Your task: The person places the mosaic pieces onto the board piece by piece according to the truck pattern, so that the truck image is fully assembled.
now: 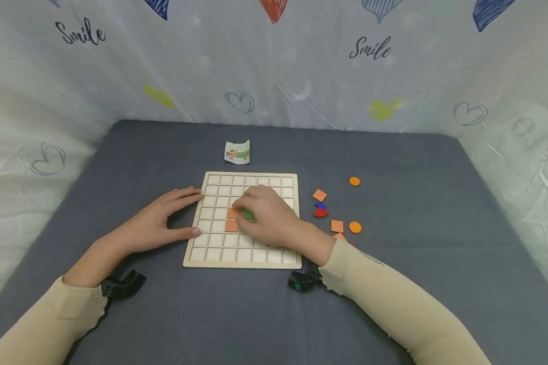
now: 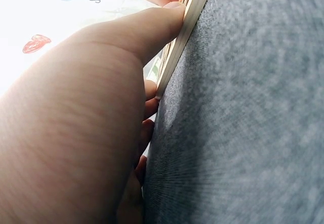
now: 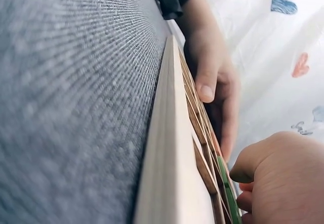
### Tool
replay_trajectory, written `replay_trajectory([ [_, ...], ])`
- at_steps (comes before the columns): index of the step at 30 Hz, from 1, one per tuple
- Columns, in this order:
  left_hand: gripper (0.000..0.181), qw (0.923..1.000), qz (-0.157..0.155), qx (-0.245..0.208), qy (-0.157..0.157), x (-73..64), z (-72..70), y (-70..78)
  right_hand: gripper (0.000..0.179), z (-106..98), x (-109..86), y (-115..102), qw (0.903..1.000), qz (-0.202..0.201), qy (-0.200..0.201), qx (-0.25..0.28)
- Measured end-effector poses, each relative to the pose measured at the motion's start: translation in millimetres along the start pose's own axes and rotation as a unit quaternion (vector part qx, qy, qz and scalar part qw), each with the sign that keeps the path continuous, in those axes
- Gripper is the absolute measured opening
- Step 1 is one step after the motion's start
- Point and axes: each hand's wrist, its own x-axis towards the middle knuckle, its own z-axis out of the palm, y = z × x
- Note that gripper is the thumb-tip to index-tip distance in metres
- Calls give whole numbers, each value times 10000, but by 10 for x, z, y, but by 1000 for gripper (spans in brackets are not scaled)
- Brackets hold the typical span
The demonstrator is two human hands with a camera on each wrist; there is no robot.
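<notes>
A pale wooden board (image 1: 219, 253) with a grid of square cells lies on the table. My left hand (image 1: 164, 218) rests at its left edge, fingers stretched out and thumb on the rim. In the left wrist view, the thumb (image 2: 157, 29) lies against the board's side. Two orange square tiles (image 1: 232, 226) sit in the grid, one behind the other. Over the middle of the board, my right hand (image 1: 271, 218) has bent fingers, its fingertips right at the rear orange tile. Green pieces (image 1: 247, 214) show beneath it. I cannot tell whether it pinches a tile.
Right of the board lie loose orange squares (image 1: 337, 226), orange discs (image 1: 354, 227), a red piece (image 1: 321, 213) and a blue piece (image 1: 320, 205). Behind the board is a small printed card (image 1: 237, 152). A patterned white curtain (image 1: 274, 66) hangs behind the grey table (image 1: 415, 213).
</notes>
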Motion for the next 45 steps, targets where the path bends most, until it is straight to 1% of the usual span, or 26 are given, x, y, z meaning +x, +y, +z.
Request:
replay_trajectory([
  [6,88,10000,1,19,9,-1,4,3,20,-31,-31,18,10000,-7,48,78],
  [13,88,10000,40,7,-36,0,-3,18,22,-114,-138,69,9998,99,120,118],
  [15,88,10000,35,29,-30,-9,-11,18,22,-126,-155,65,9997,39,176,142],
  [19,88,10000,8,67,-15,-26,-28,15,20,-149,-186,63,9990,-179,413,81],
  [21,89,10000,-2,74,-8,-28,-31,13,20,-173,-219,79,9986,-171,492,35],
  [23,89,10000,5,66,-9,-26,-27,12,21,-208,-266,106,9985,-38,545,11],
  [27,89,10000,81,13,-3,-22,-10,4,27,-307,-373,169,9971,449,614,-1],
  [30,89,9999,136,-16,5,-19,0,-5,29,-390,-453,223,9948,719,726,-36],
  [38,89,9999,118,7,21,-18,3,-19,30,-554,-662,407,9867,1116,1112,-410],
  [41,89,10000,59,-30,-10,-24,-2,-4,32,-609,-735,472,9821,1374,1161,-559],
  [45,89,10000,12,-46,-41,-29,-4,16,33,-680,-833,552,9772,1609,1205,-689],
])
